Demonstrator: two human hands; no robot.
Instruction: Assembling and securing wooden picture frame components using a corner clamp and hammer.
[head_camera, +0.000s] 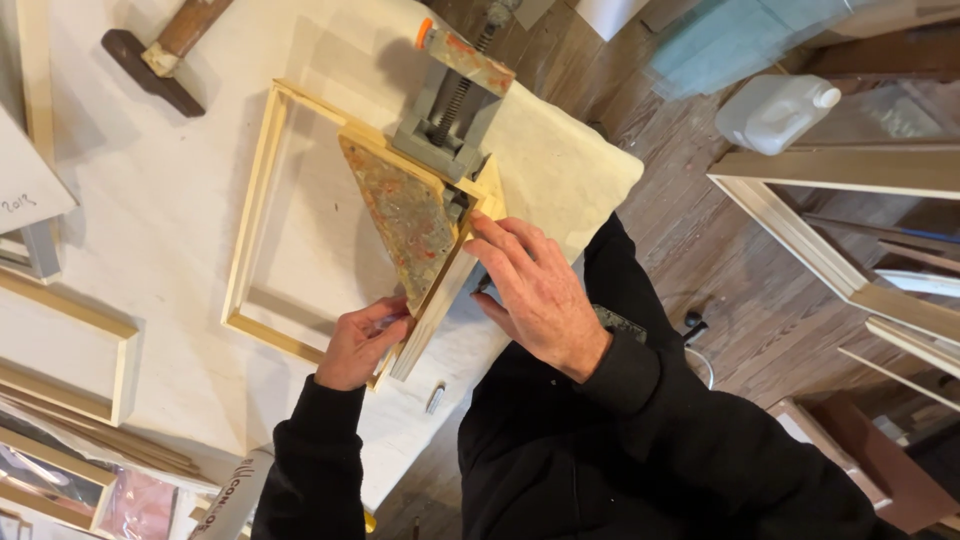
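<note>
Head view: pale wooden frame (262, 200) lies on the white-covered table (170, 240), one corner held in a paint-spattered corner clamp (435, 150) near the table's right edge. Left hand (362, 343) is curled around the frame's near rail. Right hand (535, 290) lies nearly flat, fingers extended, pressing the rail beside the clamp. A hammer (160, 55) lies at the far edge.

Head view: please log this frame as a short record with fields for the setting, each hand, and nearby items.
setting: white-covered worktable above a wooden floor
left hand: left hand grips the near end of the pale rectangular wooden frame
right hand: right hand lies flat on the frame's corner rail
clamp: grey metal corner clamp with paint-stained triangular plate sits on the frame corner
nearby: wooden-handled hammer; translucent plastic jug on the floor
</note>
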